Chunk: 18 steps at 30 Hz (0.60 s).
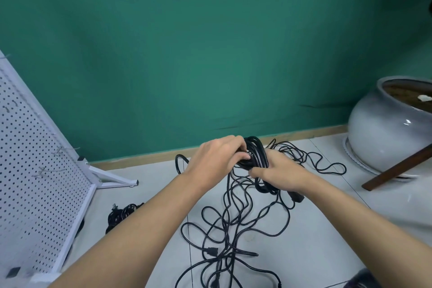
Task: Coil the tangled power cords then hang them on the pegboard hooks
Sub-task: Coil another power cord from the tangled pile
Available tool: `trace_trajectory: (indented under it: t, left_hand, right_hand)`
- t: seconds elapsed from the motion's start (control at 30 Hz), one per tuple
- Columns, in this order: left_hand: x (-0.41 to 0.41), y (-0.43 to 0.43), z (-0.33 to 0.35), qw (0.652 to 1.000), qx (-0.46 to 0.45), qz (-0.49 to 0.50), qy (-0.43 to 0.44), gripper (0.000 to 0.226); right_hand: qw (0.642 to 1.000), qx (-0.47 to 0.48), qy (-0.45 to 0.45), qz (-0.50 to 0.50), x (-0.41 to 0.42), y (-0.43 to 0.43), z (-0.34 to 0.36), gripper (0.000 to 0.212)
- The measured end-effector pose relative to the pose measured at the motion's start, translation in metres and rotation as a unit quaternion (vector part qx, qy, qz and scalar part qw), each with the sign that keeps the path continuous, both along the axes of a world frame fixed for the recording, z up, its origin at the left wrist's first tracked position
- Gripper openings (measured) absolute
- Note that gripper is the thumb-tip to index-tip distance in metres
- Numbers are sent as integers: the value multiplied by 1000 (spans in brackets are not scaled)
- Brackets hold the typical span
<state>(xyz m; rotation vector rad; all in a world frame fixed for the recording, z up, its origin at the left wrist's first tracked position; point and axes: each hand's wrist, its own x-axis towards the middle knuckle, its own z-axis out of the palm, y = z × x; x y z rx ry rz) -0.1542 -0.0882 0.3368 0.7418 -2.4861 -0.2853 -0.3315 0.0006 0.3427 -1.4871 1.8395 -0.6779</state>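
A partly wound black coil of power cord point(257, 151) is held up above the floor between both hands. My left hand point(218, 156) pinches the coil's upper left side. My right hand point(282, 175) grips the coil's lower right part, its thumb lying across the loops. From the coil, loose strands drop into a tangled heap of black cords point(233, 229) spread over the pale floor. A white pegboard point(35, 182) on a stand leans at the left, with wire hooks point(59, 151) sticking out of it.
A bundled black cord point(121, 214) lies on the floor by the pegboard's foot point(112, 177). A large grey ceramic pot point(388, 128) stands at the right with a brown wooden bar point(397, 167) leaning by it. A green wall runs behind.
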Motion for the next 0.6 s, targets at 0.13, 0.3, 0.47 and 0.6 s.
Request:
trace_trajectory:
  t: [0.13,0.3,0.47,0.6]
  left_hand:
    - [4,-7,0,980,185,6,-75,15]
    - [14,-9,-2,898,410,44,-156,35]
    - [16,-17,-5,926,343,86,-135,35]
    - [18,-17,-2,962,223,79,-136,28]
  right_hand:
    - [999,4,15,-47,-6,-1,-2,25]
    - [998,-10,49,-44,-7,-1,-5,11]
    - [995,-23,66,-69,-8,-4,1,9]
    - [995,26,71,-69,-12,-1,1,17]
